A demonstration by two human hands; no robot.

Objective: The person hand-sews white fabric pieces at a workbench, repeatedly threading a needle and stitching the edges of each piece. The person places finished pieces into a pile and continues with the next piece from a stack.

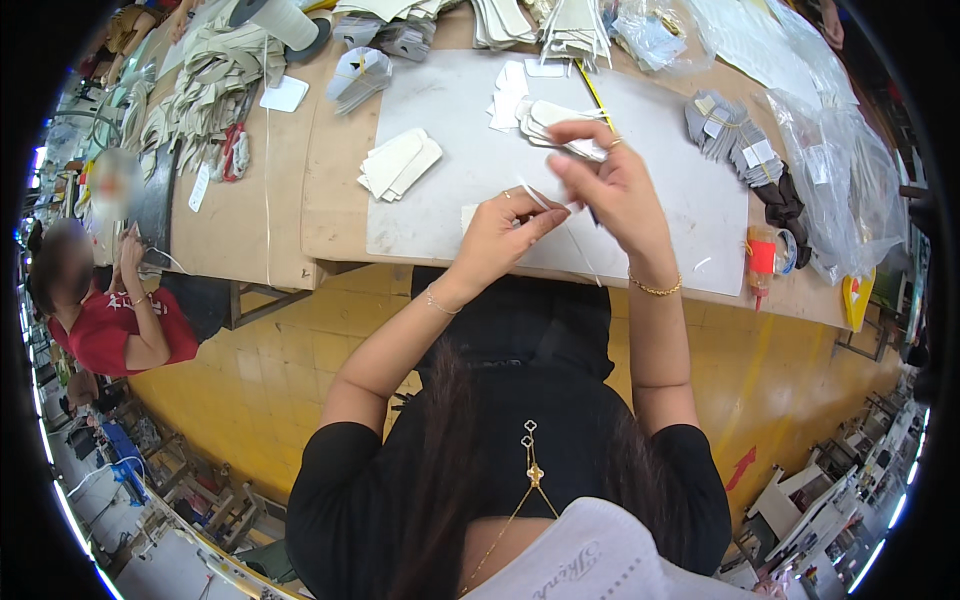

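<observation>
My left hand (pixel 505 235) is closed in a pinch on a narrow white strip (pixel 533 192), just above the near edge of the pale work sheet (pixel 440 225). A thin pale end hangs from the fingers toward the table edge. Partly under this hand lies a small cream piece (pixel 468 214). To its right, my right hand (pixel 618 190) is raised, slightly blurred, with thumb and forefinger apart. Something small and dark (pixel 595 215) pokes out by its palm; its kind is unclear. Beyond that hand lies a stack of cream cut pieces (pixel 550 115), partly covered by it.
Another cream stack (pixel 400 165) lies left on the sheet, near white pieces (pixel 508 95) and a yellow tape (pixel 592 90). Grey bundles (pixel 730 135), plastic bags (pixel 830 180) and a red-labelled container (pixel 762 255) line the right. A thread cone (pixel 280 22) stands back left. A co-worker in red (pixel 130 320) sits left.
</observation>
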